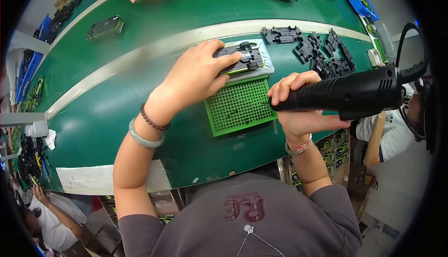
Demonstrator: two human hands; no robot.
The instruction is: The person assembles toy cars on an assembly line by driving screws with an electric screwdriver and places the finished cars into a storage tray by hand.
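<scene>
The left hand (203, 65) is gripping an upturned toy car (249, 60) on a pale wrinkled pad (267, 57) beyond a perforated green plastic basket (215, 130). Angular black chassis (282, 35) are lying beyond the right hand (295, 89), which is clasping a ridged, cylindrical black power tool (350, 92).

A toy car (252, 57) lies wheels-up, a black corded tool (352, 91) rightward.

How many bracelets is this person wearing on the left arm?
2: a dark beaded bracelet nearer the left hand, and a pale bangle farther from it. No others show.
</scene>
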